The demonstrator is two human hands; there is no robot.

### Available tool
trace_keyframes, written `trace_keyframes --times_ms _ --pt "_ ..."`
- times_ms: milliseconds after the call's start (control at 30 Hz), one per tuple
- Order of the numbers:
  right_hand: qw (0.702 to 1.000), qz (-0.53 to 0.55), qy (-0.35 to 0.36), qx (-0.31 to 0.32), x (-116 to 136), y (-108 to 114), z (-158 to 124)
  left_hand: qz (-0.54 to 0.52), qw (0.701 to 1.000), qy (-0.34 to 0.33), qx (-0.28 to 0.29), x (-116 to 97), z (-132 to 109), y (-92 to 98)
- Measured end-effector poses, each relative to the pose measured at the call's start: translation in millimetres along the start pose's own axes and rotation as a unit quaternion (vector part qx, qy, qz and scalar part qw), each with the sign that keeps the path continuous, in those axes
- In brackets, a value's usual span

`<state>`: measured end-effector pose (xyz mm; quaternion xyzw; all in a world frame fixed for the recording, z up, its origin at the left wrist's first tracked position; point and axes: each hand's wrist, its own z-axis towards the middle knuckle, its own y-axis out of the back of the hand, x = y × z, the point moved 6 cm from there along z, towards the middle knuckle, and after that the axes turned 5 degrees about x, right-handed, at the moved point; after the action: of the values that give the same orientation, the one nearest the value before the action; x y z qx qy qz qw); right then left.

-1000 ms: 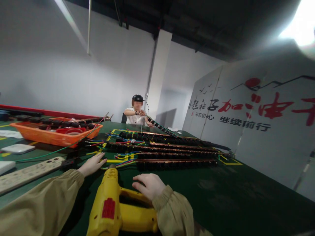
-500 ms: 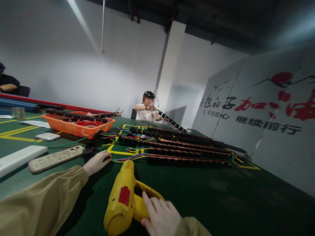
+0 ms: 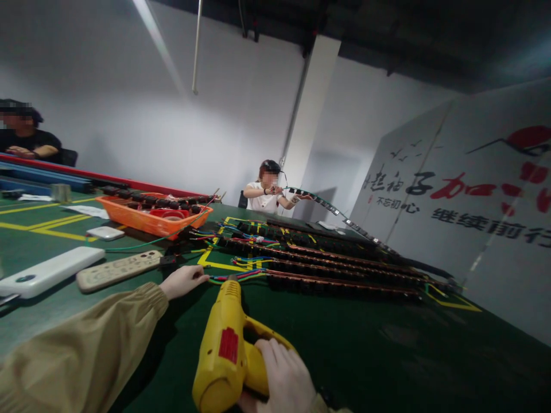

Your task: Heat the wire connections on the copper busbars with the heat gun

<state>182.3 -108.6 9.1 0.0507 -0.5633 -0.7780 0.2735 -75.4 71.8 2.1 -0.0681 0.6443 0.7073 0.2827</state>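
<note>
A yellow heat gun (image 3: 221, 344) with a red label is in my right hand (image 3: 284, 373), whose fingers wrap round its grip. The gun's nozzle points away from me, at the coloured wires (image 3: 247, 274). Those wires come out of the end of the nearest long black strip (image 3: 340, 282), which has a copper-coloured edge. To the left of the nozzle, my left hand (image 3: 185, 281) rests low over the table with its fingertips pinched on the wires' ends. The exact grip is too small to make out.
Several more black strips lie behind the nearest one on the green table (image 3: 370, 350). An orange basket (image 3: 142, 221), a beige power strip (image 3: 118, 272) and a white power bank-like box (image 3: 54, 271) stand left. A co-worker (image 3: 267, 192) across the table holds another strip.
The view has swung slightly left. My right hand has closed more firmly round the heat gun's grip, and my left fingertips have drawn together at the wires. The co-worker's strip has risen.
</note>
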Motion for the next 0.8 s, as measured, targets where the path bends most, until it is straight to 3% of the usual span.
trace_keyframes --times_ms 200,567,800 --pt "0.992 0.033 0.087 0.083 16.8 0.8 12.8 -0.098 0.995 -0.025 0.023 4.1 1.2 -0.5" --pt "0.988 0.119 0.018 0.098 7.2 18.6 6.6 -0.145 0.988 -0.03 0.042 2.3 -1.6 -1.8" --pt "0.99 0.102 0.002 0.094 4.0 22.8 3.9 -0.17 0.983 -0.036 0.063 4.6 -0.1 -6.9"
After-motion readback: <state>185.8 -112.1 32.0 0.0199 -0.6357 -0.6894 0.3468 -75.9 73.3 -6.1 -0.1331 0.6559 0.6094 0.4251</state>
